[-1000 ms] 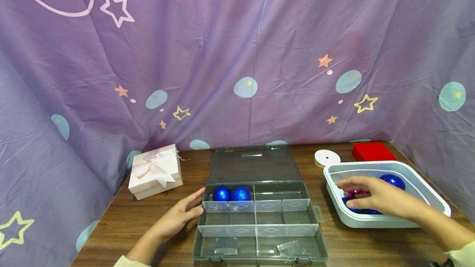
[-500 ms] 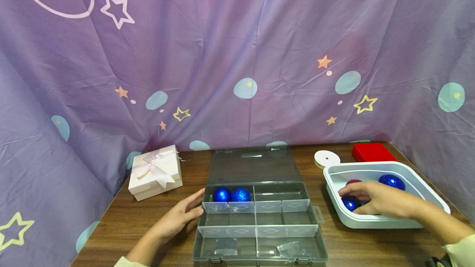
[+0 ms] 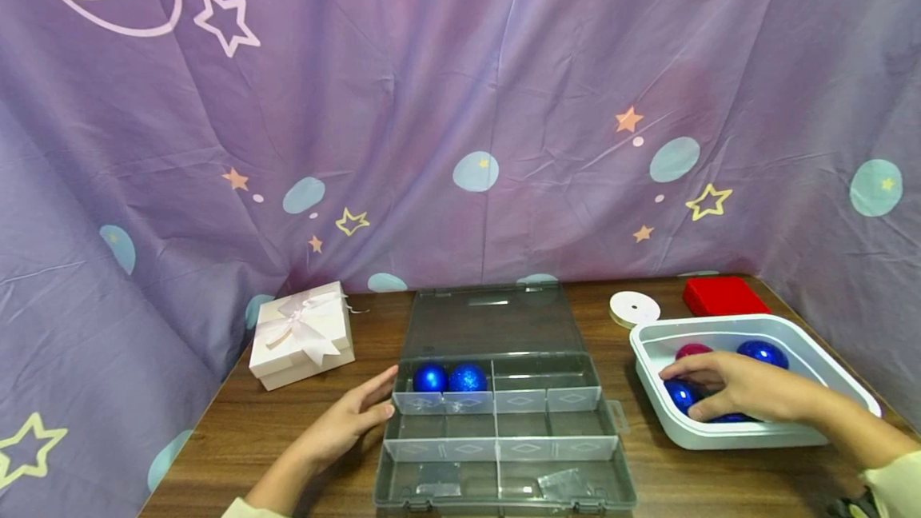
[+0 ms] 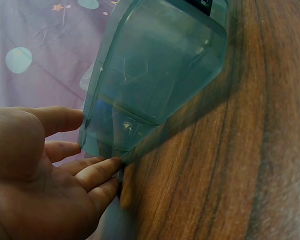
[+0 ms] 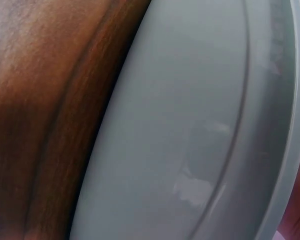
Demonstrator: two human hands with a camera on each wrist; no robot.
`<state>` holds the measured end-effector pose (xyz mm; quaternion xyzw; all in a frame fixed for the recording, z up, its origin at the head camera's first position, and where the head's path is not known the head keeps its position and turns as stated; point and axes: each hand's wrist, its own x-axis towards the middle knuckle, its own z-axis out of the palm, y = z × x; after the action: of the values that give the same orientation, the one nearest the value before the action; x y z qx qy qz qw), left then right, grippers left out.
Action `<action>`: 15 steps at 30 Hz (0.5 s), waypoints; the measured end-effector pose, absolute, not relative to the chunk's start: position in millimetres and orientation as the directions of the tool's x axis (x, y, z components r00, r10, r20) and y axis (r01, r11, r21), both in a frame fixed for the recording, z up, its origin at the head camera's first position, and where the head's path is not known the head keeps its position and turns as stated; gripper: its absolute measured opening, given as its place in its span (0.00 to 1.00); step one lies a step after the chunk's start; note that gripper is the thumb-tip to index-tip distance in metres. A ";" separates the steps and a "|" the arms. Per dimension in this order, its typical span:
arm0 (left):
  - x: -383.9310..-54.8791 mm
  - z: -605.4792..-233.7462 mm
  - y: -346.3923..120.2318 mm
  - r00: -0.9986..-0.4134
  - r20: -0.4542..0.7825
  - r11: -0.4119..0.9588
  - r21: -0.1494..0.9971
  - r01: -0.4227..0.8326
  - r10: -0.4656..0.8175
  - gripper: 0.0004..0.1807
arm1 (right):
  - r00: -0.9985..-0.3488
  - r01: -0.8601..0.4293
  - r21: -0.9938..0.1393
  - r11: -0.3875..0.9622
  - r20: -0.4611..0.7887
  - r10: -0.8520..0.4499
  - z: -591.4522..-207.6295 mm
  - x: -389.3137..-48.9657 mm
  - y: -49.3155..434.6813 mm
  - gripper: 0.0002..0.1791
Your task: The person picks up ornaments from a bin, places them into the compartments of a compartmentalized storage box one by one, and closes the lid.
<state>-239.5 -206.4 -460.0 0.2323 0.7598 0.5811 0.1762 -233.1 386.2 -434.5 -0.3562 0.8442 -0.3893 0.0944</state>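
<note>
A smoke-grey clear compartment box (image 3: 496,444) lies with its lid laid back. Two blue baubles, one smooth (image 3: 429,378) and one glittery (image 3: 468,378), sit in its back left compartment. My left hand (image 3: 345,424) touches the box's left side with fairly straight fingers; in the left wrist view the fingertips (image 4: 112,165) are at its side wall (image 4: 160,60). My right hand (image 3: 751,386) reaches into a pale tub (image 3: 755,436), fingers and thumb curled round a shiny blue bauble (image 3: 679,396). The right wrist view shows mostly the tub's outer wall (image 5: 175,110).
Another blue bauble (image 3: 763,354) and a magenta one (image 3: 693,350) lie in the tub. Behind it are a white ribbon spool (image 3: 633,308) and a red box (image 3: 723,296). A white gift box (image 3: 302,334) stands back left. Small clear plastic pieces lie in the front compartments.
My right hand has come lower into the tub and its fingers have closed round the blue bauble. The tub has shifted slightly right and nearer. My left hand keeps its place.
</note>
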 end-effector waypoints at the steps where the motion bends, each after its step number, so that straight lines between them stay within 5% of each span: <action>1: -239.5 -460.0 -206.4 -0.830 0.002 0.216 0.965 0.148 0.558 0.38 | -0.726 -0.526 -0.730 0.436 0.119 -0.678 -434.5 -233.2 386.6 0.25; 15: -239.5 -459.2 -206.2 -0.832 -0.001 0.238 0.959 0.157 0.554 0.38 | -0.777 -0.501 -0.685 0.529 0.087 -0.623 -426.5 -229.7 389.4 0.26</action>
<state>-239.5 -206.2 -459.2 0.2317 0.7673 0.5722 0.1736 -229.7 389.4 -426.5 -0.3228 0.8703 -0.3623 0.0844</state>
